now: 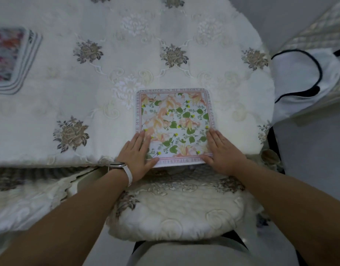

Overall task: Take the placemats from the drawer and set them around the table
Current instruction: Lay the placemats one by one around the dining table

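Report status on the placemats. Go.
Status: left hand and right hand press the floral placemat at its near corners, fingers straight. Mat flat at the tablecloth near edge. Stack of placemats far left. Nothing in the way.

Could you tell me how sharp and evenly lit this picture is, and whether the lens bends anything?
Head view: dim, flat light, no glare; the placemat is sharp, its border lettering mostly readable; the stack of mats at far left is blurred; wide-angle distortion bows the table edge.
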`<state>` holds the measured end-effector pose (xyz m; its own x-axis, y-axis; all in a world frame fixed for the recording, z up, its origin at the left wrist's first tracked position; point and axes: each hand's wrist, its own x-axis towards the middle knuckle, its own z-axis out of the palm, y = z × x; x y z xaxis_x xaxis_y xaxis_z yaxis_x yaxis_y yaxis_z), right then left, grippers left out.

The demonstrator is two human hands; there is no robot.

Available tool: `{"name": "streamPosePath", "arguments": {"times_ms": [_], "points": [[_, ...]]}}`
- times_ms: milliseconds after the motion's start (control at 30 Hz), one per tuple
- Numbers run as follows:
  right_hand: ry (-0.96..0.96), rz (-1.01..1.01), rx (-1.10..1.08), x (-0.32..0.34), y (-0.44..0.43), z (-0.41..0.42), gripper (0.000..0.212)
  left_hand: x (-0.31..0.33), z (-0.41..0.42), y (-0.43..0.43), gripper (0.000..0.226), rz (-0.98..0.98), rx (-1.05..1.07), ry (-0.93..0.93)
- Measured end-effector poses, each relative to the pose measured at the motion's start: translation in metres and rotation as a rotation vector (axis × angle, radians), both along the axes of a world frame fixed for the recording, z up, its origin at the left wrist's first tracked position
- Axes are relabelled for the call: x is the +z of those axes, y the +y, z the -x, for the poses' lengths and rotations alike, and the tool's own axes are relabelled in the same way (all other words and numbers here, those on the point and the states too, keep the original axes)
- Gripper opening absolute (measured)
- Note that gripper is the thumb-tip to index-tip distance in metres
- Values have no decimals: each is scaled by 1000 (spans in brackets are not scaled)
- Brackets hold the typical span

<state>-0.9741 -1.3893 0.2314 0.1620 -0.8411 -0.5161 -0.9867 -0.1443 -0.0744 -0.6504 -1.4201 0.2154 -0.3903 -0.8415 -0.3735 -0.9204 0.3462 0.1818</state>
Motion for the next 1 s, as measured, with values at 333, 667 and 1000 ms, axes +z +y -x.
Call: {"name": "streamPosePath", "arguments": {"times_ms": [333, 667, 1000], "points": [[-8, 48, -76, 77, -8, -8, 48, 61, -2, 19, 81, 120, 309, 250], [-307, 310, 184, 147, 12, -45, 52, 136, 12, 53, 58, 393, 200, 184], [-309, 301, 491, 163, 46, -68, 55, 182, 9, 175, 57, 459, 441, 110]]}}
